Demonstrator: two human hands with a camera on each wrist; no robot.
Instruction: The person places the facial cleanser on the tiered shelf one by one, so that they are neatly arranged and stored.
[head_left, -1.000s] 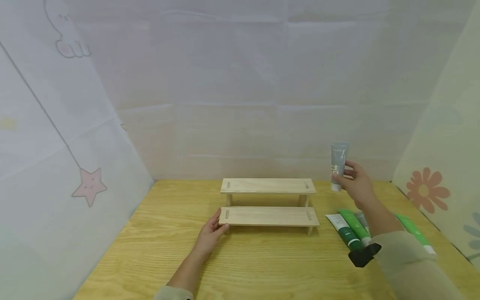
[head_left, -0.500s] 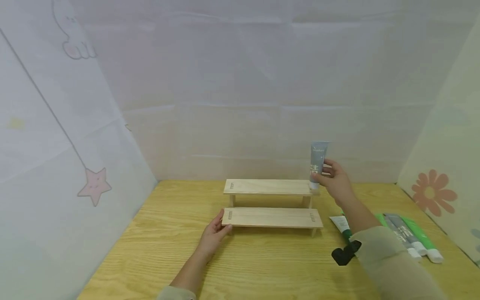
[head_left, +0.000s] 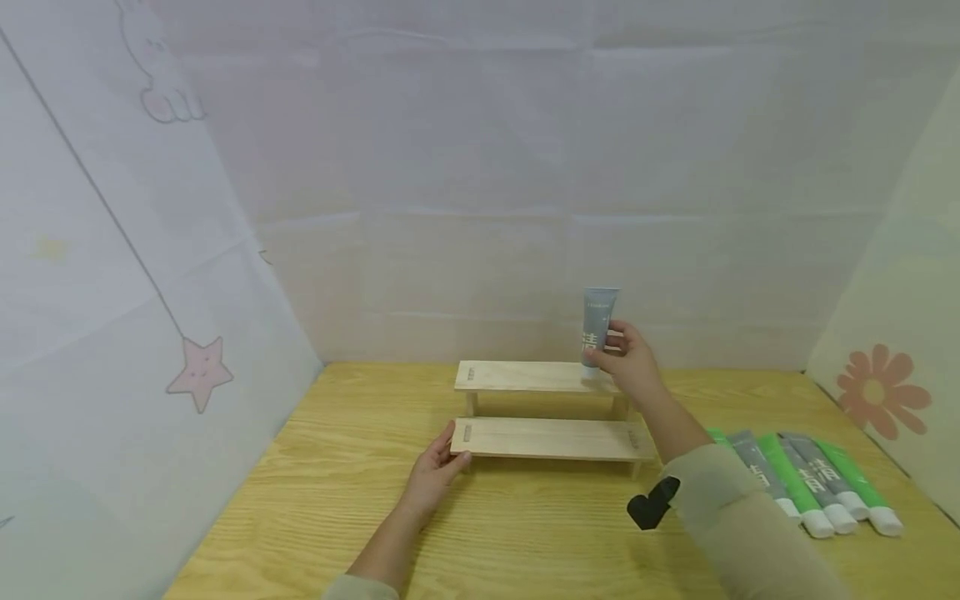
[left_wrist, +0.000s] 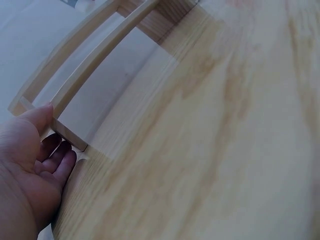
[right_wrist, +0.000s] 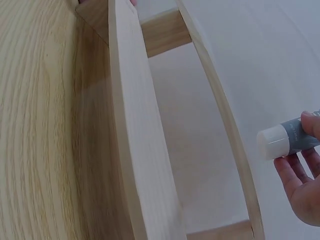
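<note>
A pale two-tier wooden stand stands on the table. My left hand grips the left end of its lower tier; in the left wrist view the thumb lies on the upper edge and the fingers curl around the end. My right hand pinches a blue-grey squeeze tube between thumb and fingers. Held upright, white cap down, the tube is over the right part of the upper tier. The right wrist view shows the cap apart from the tier's edge.
Several green and grey squeeze tubes lie side by side on the wooden table at the right, partly hidden by my right sleeve. A black device sits at that cuff. Pale printed sheets enclose the back and sides.
My right hand has carried the blue-grey tube leftward, from right of the stand to over its upper tier. My left hand keeps its grip on the lower tier. The view has shifted slightly.
</note>
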